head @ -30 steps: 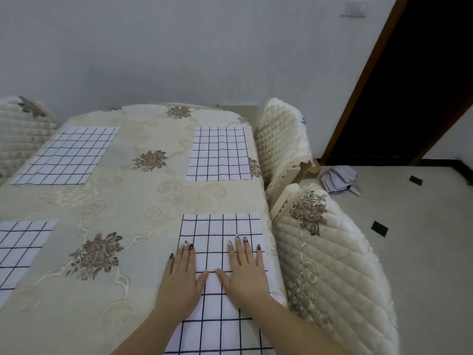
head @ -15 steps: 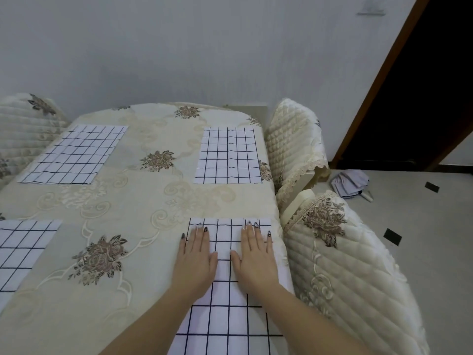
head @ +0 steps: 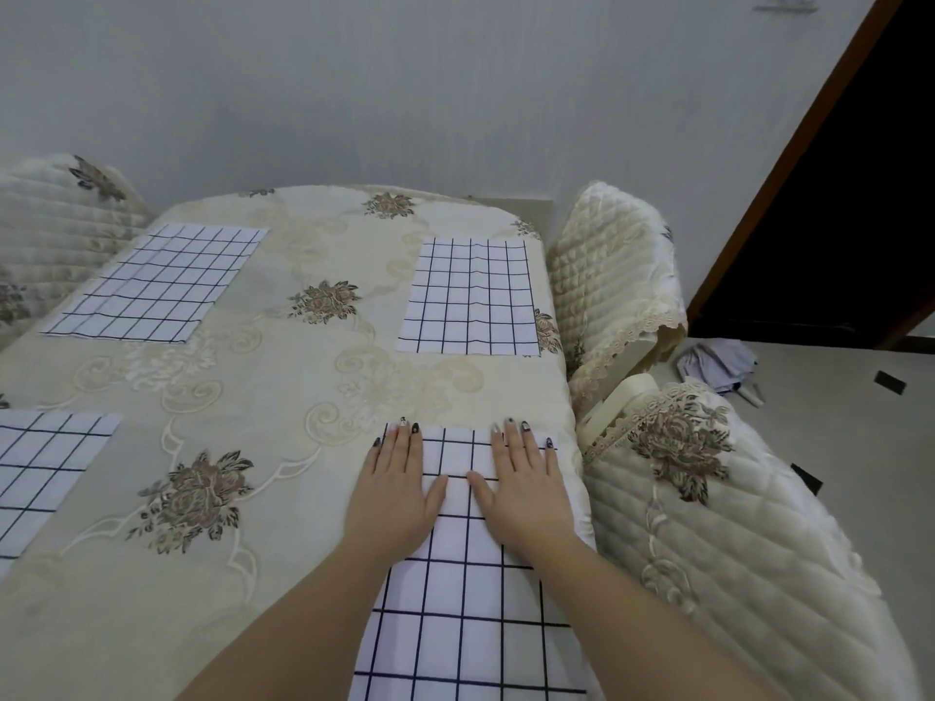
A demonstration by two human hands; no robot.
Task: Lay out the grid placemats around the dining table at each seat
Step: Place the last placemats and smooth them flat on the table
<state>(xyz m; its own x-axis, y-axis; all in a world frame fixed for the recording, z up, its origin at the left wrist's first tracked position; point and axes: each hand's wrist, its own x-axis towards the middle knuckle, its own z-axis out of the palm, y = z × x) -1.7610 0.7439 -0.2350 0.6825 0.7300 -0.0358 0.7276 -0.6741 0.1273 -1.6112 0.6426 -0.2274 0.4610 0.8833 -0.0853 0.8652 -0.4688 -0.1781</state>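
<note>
Both hands flat, fingers spread, left hand [head: 392,493] and right hand [head: 526,490] side by side pressing white black-grid cloth placemat [head: 465,599] beneath them on cream floral tablecloth [head: 283,397].

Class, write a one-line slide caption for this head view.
Both hands, left and right, press a grid placemat flat.

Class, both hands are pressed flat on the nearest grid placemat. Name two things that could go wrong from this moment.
1. The nearest placemat lies close to the table's right edge by the near chair; a sideways push from the left hand or right hand might slide it over.
2. Smoothing forward could bunch the tablecloth beneath and likely skew the mat against the far right placemat.
</note>
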